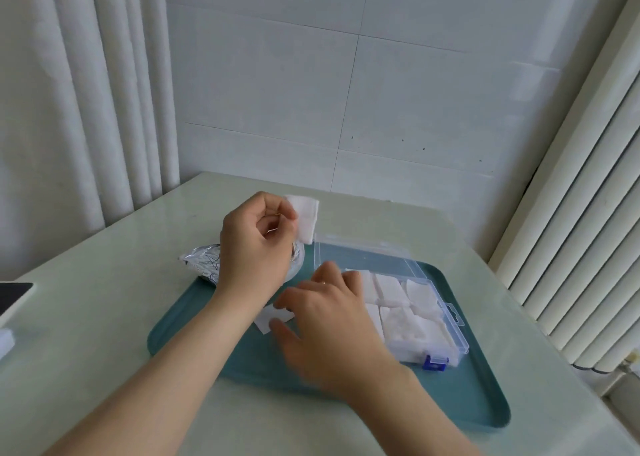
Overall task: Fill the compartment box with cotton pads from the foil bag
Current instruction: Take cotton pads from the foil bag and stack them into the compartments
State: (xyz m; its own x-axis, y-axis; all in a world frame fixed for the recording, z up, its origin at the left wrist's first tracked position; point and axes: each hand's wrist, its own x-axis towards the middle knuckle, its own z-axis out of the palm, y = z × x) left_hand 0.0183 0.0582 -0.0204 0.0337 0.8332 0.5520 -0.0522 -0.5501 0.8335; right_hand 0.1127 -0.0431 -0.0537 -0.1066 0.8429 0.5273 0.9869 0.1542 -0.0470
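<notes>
The left hand [256, 241] is raised above the foil bag [201, 265], pinching one cotton pad [306, 218]. The right hand [329, 313], blurred, covers the left side of the compartment box [446, 338] and touches a second pad [268, 319]; its grip cannot be determined. The box sits lid-open on the teal tray [467, 403], and its visible compartments hold pads.
</notes>
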